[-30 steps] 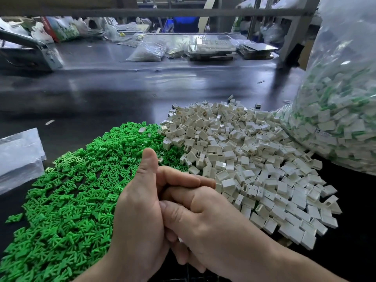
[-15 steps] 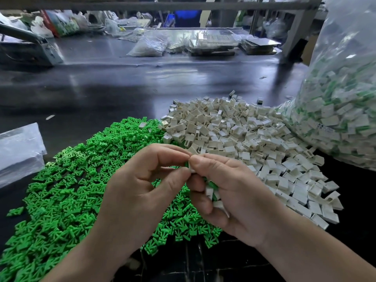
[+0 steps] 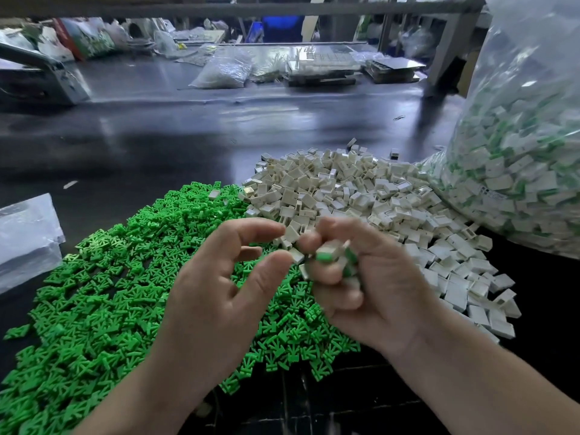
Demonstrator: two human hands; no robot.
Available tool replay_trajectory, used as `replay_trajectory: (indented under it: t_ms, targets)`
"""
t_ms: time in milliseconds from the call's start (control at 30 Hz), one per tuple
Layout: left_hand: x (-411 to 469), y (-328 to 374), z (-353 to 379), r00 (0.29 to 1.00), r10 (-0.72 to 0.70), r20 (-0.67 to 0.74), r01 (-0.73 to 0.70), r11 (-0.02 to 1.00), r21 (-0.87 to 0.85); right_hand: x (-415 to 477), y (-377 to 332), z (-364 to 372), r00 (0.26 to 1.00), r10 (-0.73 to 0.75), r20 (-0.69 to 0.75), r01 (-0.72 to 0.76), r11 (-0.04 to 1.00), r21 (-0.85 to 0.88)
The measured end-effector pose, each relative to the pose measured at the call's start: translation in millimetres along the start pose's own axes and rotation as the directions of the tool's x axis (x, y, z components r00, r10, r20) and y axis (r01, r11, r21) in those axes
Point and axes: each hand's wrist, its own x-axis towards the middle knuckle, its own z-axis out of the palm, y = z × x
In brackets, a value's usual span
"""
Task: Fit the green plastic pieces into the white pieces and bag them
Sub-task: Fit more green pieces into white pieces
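Head view: fitting is going on; the right hand is clutching a few fitted pieces, the left hand is hovering parted, seemingly empty, probably needing another of the green pieces heaped at the worktop's near-left edge.

I record a bright green pile left of the off-white pile, with the table glossy black beneath it. Right of it, the clear bag shows mixed white and green. The held pieces in the right hand are white with green faces.
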Motion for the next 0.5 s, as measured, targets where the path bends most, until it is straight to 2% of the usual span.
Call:
replay_trajectory:
  t_ms: [100,200,267,367,500]
  targets:
    - [5,-17,6,0.988,-0.041,0.146,-0.007,0.949,0.316,-2,-20,-2,0.989,-0.124,-0.075,0.132,0.985,0.115]
    - [7,-27,15,0.96,-0.064,0.273,-0.093,0.847,0.523,-2,-22,-2,0.989,-0.139,-0.047,0.144,0.98,0.135]
    - [6,-28,16,0.943,-0.061,0.328,-0.148,0.805,0.575,-2,-17,-1,0.995,-0.102,0.021,0.098,0.986,0.135]
    - [9,-29,15,0.956,-0.011,0.292,-0.171,0.79,0.588,-1,-15,-2,0.996,-0.059,0.073,0.048,0.989,0.142]
    - [10,-31,15,0.96,-0.008,0.28,-0.159,0.808,0.568,-1,-16,-1,0.999,-0.011,-0.049,0.016,0.995,0.098]
